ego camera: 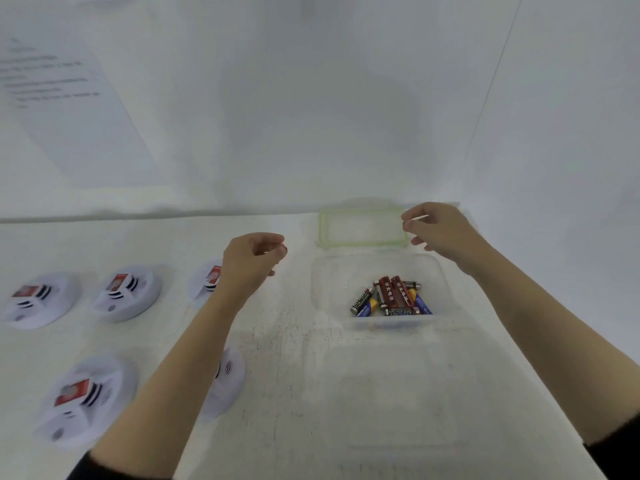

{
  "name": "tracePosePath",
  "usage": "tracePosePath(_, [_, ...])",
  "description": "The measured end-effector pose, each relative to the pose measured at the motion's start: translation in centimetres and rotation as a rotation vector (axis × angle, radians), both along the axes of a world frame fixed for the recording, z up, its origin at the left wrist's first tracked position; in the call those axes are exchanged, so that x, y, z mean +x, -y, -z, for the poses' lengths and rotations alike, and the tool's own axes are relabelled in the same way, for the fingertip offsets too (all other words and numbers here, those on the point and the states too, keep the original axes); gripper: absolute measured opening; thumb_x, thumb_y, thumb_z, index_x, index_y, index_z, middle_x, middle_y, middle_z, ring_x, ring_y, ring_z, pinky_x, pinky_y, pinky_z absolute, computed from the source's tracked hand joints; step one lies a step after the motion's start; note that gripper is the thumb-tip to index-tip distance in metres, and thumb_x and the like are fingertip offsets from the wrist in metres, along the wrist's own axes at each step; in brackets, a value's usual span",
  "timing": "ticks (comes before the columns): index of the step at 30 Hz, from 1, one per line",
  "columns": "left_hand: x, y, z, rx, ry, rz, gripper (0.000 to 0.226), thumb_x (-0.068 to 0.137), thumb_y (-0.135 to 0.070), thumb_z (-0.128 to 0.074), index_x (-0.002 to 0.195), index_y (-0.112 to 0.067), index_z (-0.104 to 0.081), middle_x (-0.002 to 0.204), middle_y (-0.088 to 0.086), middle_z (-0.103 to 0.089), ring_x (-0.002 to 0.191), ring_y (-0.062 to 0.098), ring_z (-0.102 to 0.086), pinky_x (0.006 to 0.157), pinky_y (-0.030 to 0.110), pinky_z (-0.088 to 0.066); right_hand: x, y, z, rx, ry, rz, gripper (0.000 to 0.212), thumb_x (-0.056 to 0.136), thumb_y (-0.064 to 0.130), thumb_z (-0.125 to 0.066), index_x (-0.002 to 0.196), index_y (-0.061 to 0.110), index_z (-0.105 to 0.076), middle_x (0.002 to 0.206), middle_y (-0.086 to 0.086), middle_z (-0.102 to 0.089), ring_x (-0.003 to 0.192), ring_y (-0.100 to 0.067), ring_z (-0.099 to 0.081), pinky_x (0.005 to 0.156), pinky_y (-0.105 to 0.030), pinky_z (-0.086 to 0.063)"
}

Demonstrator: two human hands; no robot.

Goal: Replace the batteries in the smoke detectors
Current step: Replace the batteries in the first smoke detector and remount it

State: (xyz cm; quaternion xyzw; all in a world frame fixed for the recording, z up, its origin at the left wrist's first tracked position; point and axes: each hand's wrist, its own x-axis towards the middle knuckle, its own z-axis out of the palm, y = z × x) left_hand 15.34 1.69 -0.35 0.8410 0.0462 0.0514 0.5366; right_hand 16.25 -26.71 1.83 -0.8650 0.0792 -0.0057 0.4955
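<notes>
The white table (284, 341) bears five smoke detectors (126, 294), a clear box (329, 282) and a green-rimmed lid (362, 226).

The print on the sheet of paper (69, 98) on the wall is blurred past reading, and the left edge cuts the sheet off. The left hand (251, 261) covers one side of the far smoke detector (204, 285), and its forearm hides most of the near smoke detector (230, 382). The right hand (440, 230) covers a corner of the green-rimmed lid (322, 227). Whether either hand's curled fingers pinch anything cannot be told. The labels on the batteries (389, 297) are too small to read.
</notes>
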Motion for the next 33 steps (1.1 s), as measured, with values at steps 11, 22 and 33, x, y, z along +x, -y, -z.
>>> tracePosePath(11, [-12.3, -9.4, 1.6, 0.319, -0.019, 0.132, 0.046, 0.077, -0.024, -0.077, 0.118, -0.034, -0.057, 0.119, -0.013, -0.060, 0.103, 0.006, -0.057, 0.089, 0.019, -0.045, -12.7, -13.6, -2.4, -0.413, 0.048, -0.447, 0.032, 0.091, 0.040, -0.053, 0.120, 0.030, -0.053, 0.119, 0.008, -0.057, 0.113, -0.012, -0.050, 0.096, -0.028, -0.036])
tracePosePath(22, [-13.8, -13.1, 3.8, 0.350, -0.131, 0.411, 0.109, 0.049, -0.059, -0.067, 0.146, -0.032, -0.024, 0.131, -0.019, -0.039, 0.120, -0.007, -0.039, 0.092, 0.005, -0.031, -17.8, -22.1, 3.6, -0.274, 0.043, -0.468, 0.045, 0.095, 0.028, -0.049, 0.138, 0.028, -0.035, 0.133, 0.007, -0.049, 0.120, -0.010, -0.045, 0.086, -0.011, -0.032])
tracePosePath(33, [-14.2, -15.3, 1.0, -0.244, -0.235, 0.529, 0.090, 0.055, -0.044, -0.079, 0.136, -0.027, -0.042, 0.128, -0.004, -0.061, 0.118, 0.015, -0.059, 0.099, 0.041, -0.049, -17.6, -23.9, 3.9, 0.295, 0.058, -0.468, 0.091, 0.063, 0.047, -0.078, 0.135, 0.062, -0.024, 0.142, 0.031, -0.036, 0.132, 0.009, -0.031, 0.108, -0.021, -0.028])
